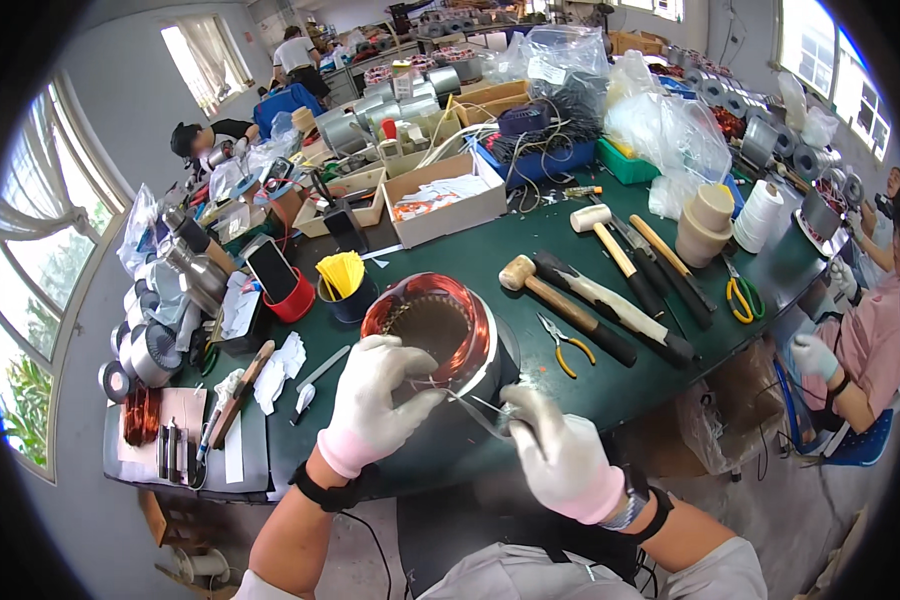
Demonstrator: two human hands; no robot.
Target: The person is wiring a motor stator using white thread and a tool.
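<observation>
A motor stator (483,358) stands at the table's near edge, its ring of copper windings (398,300) facing up. My left hand (382,395), in a white glove with a pink cuff, rests against the near left of this ring. Its thumb and fingers are curled at the rim; what lies between them is too small to make out. Beside the stator's near side, my right hand (560,455), gloved alike, is closed on a thin pointed metal tool (485,404). A pale curved strip (478,418) runs next to the tool; where it ends is hidden.
Right of the stator lie pliers (567,345), mallets (560,305) and scissors (742,292). Beyond it stand a cup of yellow strips (342,275), a red holder with a phone (288,295) and a paper-filled box (448,200). A co-worker (860,360) sits at the right.
</observation>
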